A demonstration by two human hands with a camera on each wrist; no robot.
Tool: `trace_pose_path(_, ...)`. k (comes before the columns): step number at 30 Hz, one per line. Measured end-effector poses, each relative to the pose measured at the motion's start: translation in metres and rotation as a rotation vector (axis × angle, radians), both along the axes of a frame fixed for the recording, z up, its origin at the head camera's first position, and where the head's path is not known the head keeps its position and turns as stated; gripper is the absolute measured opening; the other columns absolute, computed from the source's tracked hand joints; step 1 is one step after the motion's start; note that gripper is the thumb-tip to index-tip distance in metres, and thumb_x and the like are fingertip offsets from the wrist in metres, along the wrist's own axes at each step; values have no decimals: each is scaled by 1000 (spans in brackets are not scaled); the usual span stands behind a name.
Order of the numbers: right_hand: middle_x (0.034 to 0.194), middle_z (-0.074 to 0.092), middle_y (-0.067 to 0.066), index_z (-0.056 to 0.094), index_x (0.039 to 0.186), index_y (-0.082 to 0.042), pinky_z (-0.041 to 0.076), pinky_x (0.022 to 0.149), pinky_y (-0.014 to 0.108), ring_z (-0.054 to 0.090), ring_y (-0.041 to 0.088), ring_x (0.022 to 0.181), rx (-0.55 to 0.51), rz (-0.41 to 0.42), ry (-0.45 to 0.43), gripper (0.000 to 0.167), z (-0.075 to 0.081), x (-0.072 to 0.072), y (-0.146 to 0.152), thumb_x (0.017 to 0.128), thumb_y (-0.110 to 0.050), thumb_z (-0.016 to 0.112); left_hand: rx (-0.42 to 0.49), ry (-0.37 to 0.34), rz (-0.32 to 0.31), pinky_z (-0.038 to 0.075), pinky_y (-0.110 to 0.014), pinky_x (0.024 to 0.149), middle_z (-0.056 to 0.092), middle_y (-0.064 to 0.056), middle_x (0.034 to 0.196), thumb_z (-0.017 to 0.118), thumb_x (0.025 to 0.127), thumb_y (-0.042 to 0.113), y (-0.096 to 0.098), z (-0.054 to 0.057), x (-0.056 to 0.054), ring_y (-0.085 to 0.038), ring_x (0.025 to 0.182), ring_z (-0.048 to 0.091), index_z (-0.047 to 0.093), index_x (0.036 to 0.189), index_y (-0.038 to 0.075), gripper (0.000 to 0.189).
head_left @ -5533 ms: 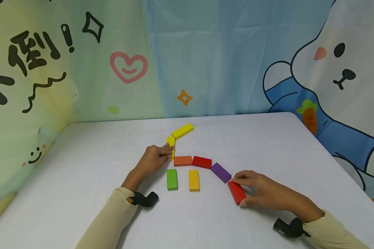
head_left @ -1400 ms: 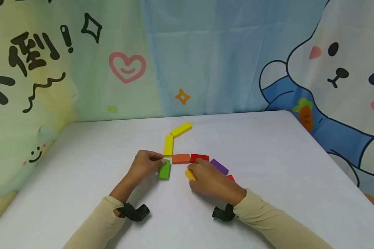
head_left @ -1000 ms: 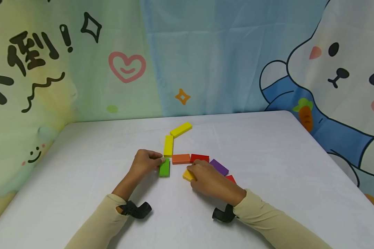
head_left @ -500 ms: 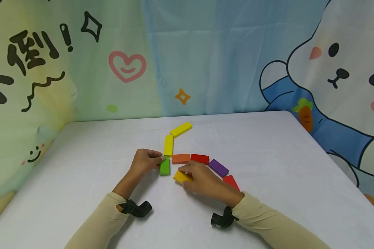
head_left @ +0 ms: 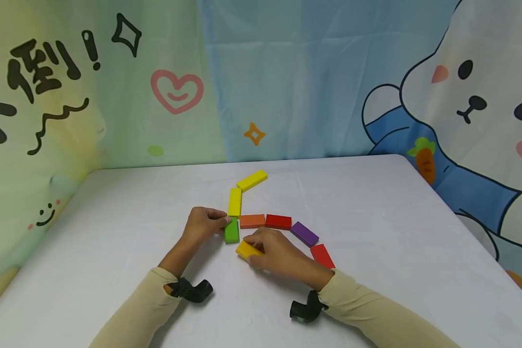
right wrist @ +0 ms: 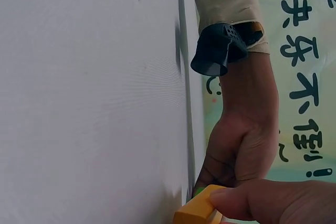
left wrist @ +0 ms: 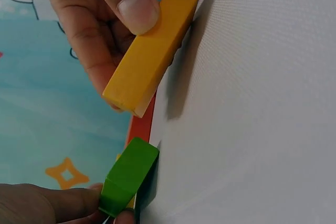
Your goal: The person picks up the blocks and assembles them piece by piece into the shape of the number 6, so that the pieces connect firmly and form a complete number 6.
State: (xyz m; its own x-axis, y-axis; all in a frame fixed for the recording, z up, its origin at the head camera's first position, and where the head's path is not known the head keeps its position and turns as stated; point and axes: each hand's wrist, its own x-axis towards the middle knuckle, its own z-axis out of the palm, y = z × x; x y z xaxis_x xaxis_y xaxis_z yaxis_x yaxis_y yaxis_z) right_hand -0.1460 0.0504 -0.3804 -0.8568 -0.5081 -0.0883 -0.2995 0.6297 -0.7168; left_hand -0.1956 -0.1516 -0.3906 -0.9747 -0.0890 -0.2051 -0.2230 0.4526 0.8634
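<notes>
My left hand (head_left: 205, 226) pinches the far end of a green block (head_left: 232, 232), which lies just below the near end of a yellow block (head_left: 235, 202) and left of an orange block (head_left: 252, 221). In the left wrist view, thumb and finger hold the green block (left wrist: 128, 174) by one end. My right hand (head_left: 278, 253) grips a yellow-orange block (head_left: 248, 250) between thumb and fingers, a little right of and nearer than the green one. The left wrist view shows this yellow-orange block (left wrist: 152, 51) raised off the tabletop, a shadow beside it.
A second yellow block (head_left: 252, 181) slants at the far end of the row. Rightward from the orange block run a red block (head_left: 278, 222), a purple block (head_left: 304, 234) and another red block (head_left: 322, 256), partly behind my right forearm. All lie on a white table (head_left: 374, 203) before a printed curtain (head_left: 287, 72).
My right hand has moved left with the yellow-orange block, turning it, after leaving the near red block. My left hand has gone from the yellow block to the green one and slid it away from me.
</notes>
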Motion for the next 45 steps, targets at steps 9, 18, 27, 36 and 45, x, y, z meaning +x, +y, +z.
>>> trace_pose_path(9, 94, 58, -3, 66, 124, -3, 52, 75, 21, 56, 12, 85, -8, 15, 14, 42, -2, -2, -5, 84, -8, 75, -14, 27, -21, 52, -23, 64, 71, -10, 95, 74, 88, 14, 3, -1, 2, -16, 72, 65, 73, 103, 0, 21)
trace_pose_path(18, 83, 57, -4, 72, 113, -4, 49, 65, 22, 53, 14, 79, 9, 29, 27, 31, -3, -3, -10, 83, -7, 74, -53, 74, -31, 49, -22, 60, 71, -10, 93, 72, 89, 14, 5, -2, 5, -16, 72, 62, 74, 104, -1, 21)
trace_pose_path(27, 83, 56, -3, 71, 115, -3, 49, 66, 22, 52, 15, 80, 22, 7, 16, 33, -4, -3, -13, 82, -9, 76, -64, 92, -45, 52, -24, 62, 71, -10, 95, 71, 90, 15, 5, -4, 5, -17, 71, 62, 73, 106, -1, 22)
trace_pose_path(36, 88, 55, -1, 68, 112, -1, 49, 70, 24, 53, 14, 80, 39, -80, 25, 36, -4, 0, -18, 80, -12, 79, -113, 118, -40, 49, -24, 60, 71, -9, 89, 72, 88, 12, 5, -5, 7, -17, 73, 60, 75, 100, 0, 17)
trace_pose_path(45, 88, 55, -1, 68, 113, 0, 49, 70, 24, 53, 14, 80, 47, -88, 19, 36, -4, 1, -19, 81, -13, 78, -110, 128, -58, 48, -23, 61, 72, -9, 89, 72, 88, 10, 5, -5, 8, -17, 74, 60, 75, 100, -1, 16)
